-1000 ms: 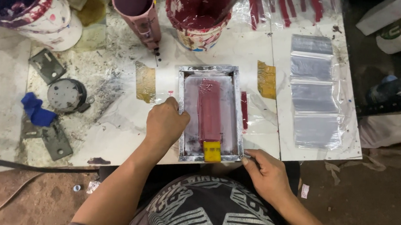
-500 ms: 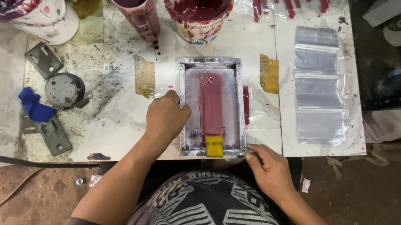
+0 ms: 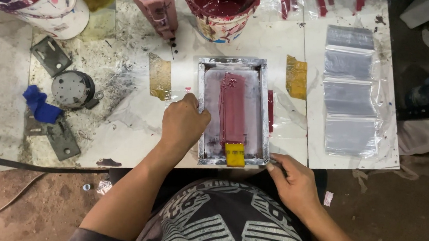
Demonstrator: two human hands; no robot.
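Hands first: the left hand (image 3: 184,126) lies loosely curled on the left rail of the metal screen frame (image 3: 233,112), pressing rather than gripping, while the right hand (image 3: 295,184) pinches the frame's near right corner with thumb and fingertips. Judging by this, the frame is being steadied or squared on the surface (image 3: 123,129); any lift would call for even pull on both sides so the wet ink does not smear.

That surface, white and scuffed with dark speckle left of the frame, is the largest thing. Right of the frame lies a column of clear glossy plastic pouches (image 3: 350,92). Beyond the frame stand round paint tubs (image 3: 220,7) crusted in deep red. The frame itself is rectangular, dull silver, its mesh coated with a maroon ink band. Left of it sit a grey round metal block (image 3: 72,89) and a crumpled blue rag (image 3: 39,106). Smallest, a yellow squeegee (image 3: 234,154) rests at the frame's near edge.
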